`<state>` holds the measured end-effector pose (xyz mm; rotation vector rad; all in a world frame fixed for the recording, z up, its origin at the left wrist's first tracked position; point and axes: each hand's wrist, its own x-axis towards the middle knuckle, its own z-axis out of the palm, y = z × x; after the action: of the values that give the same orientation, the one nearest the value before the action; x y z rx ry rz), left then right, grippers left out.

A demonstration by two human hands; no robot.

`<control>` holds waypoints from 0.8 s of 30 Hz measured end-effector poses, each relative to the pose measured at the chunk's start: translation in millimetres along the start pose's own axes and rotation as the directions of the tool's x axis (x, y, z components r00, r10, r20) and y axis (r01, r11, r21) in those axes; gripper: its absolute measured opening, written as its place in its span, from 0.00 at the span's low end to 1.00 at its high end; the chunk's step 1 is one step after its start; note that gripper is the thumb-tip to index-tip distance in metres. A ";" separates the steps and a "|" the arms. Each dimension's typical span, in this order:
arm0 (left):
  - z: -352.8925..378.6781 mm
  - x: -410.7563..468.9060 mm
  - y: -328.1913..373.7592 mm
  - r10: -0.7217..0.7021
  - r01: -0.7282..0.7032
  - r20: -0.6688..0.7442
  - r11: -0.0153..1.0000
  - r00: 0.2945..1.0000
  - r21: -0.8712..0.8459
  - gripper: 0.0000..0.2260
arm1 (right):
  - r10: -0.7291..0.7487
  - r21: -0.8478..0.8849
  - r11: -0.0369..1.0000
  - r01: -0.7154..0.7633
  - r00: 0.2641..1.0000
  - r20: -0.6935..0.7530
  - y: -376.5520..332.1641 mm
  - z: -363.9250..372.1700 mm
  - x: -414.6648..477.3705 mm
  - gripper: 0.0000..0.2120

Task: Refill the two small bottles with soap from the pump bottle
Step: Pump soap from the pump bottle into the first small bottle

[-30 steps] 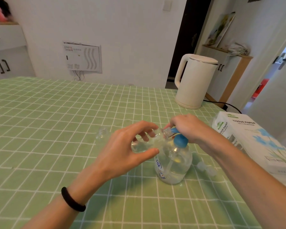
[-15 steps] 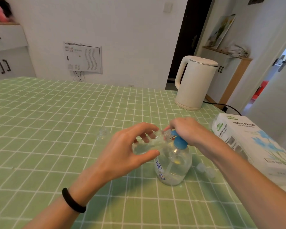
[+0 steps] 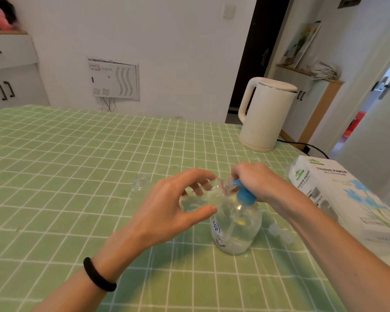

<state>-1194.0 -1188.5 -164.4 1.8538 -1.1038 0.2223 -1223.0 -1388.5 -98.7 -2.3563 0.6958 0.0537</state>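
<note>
filling step: left hand [image 3: 176,210] pinches a small bottle [image 3: 198,197], tilted, its mouth at the nozzle of the pump bottle [image 3: 236,228] mid-bench [image 3: 54,176]. right hand [image 3: 257,181] fingers curl over the pump head. next likely calls for steady pumps with the mouth kept aligned. a clear piece [image 3: 279,233] lies at its 3 o'clock.

A black elastic band [image 3: 99,274] circles the bare left wrist.

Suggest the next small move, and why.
Probably press the blue pump head down with the right hand, which covers it. The left hand holds the small clear plastic bottle tilted, its mouth at the spout of the large clear soap pump bottle, so a stroke should dispense soap into it.
</note>
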 end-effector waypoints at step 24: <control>1.1 -0.2 1.0 -0.007 0.007 0.006 1.000 1.000 0.003 0.22 | 0.016 0.042 0.999 -0.016 1.000 -0.001 0.2 -5.3 2.5 0.11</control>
<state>-1195.2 -1189.4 -164.5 1.8615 -1.1017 0.2146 -1221.7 -1393.0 -95.2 -2.3112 0.7096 0.0446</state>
